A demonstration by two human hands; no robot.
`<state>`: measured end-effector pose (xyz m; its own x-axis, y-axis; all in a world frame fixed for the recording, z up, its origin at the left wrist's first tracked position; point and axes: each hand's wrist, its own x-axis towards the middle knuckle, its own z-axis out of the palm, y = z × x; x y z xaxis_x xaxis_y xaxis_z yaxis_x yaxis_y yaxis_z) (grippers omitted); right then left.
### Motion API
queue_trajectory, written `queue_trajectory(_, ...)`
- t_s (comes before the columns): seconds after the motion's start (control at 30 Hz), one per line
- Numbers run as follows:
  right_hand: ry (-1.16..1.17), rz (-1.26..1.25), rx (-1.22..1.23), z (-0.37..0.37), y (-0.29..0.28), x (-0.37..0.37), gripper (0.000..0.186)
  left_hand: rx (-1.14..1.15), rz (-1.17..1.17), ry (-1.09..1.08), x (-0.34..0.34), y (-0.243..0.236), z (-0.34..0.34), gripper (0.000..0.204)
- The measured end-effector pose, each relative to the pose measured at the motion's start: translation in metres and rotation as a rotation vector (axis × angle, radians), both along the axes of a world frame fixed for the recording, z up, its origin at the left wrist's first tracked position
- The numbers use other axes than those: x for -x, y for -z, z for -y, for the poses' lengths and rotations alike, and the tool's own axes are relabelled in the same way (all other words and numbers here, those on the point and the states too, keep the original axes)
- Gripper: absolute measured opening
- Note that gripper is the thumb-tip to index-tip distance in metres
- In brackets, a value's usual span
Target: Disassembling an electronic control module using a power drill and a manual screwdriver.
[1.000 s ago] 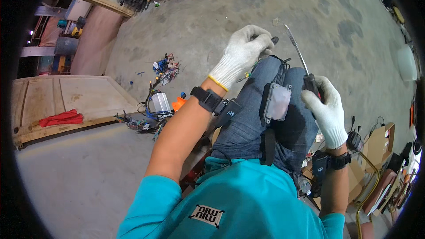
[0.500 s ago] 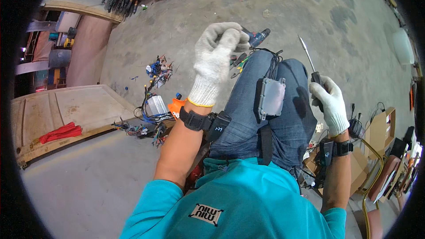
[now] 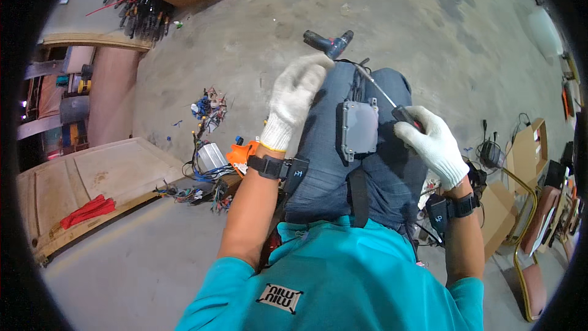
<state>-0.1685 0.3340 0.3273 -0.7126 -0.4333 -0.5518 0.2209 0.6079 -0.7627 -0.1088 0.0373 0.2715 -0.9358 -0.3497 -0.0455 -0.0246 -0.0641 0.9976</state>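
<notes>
A screwdriver [image 3: 384,93] with a dark handle and a long metal shaft is gripped in my gloved right hand [image 3: 433,141]. Its shaft slants up and left over my knees, with the tip near the dark cables beyond the box. My gloved left hand [image 3: 296,94] is closed by my left knee; whatever its fingertips hold is hidden or too small to name. Across my thighs lies a flat grey metal box [image 3: 360,127] with screw lugs along its edge. A blue and black cordless drill [image 3: 331,43] is on the floor just past my left fingers.
Wire scraps [image 3: 209,109] lie on the floor to the left, near a silver box [image 3: 211,156] and an orange piece [image 3: 242,153]. A wooden panel [image 3: 110,165] carries a red cloth [image 3: 89,211]. At the right are cardboard [image 3: 528,150] and a gold-framed chair [image 3: 520,257].
My right hand has swung the screwdriver left, from beside my right knee to over my knees. My left hand has come down slightly, uncovering more of the drill. The view has shifted a little.
</notes>
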Motion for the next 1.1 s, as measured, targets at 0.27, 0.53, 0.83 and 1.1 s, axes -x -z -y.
queue_trajectory(0.27, -0.016, -0.015, 0.056, -0.02, 0.018, -0.004, 0.055, 0.586, 0.393, 0.189, -0.008, -0.003, -0.034, 0.044)
queue_trajectory(0.53, 0.125, -0.035, 0.082, -0.027, 0.032, -0.001, 0.052, 0.668, 0.406, 0.156, -0.003, -0.01, -0.04, 0.052)
queue_trajectory(0.83, 0.158, -0.011, 0.068, -0.022, 0.028, -0.007, 0.053, 1.013, 0.58, 0.369, 0.011, -0.024, -0.062, 0.055)
queue_trajectory(1.1, 0.183, 0.025, 0.182, -0.034, 0.01, -0.008, 0.051, 0.903, 0.509, 0.446, 0.001, -0.017, -0.062, 0.059)
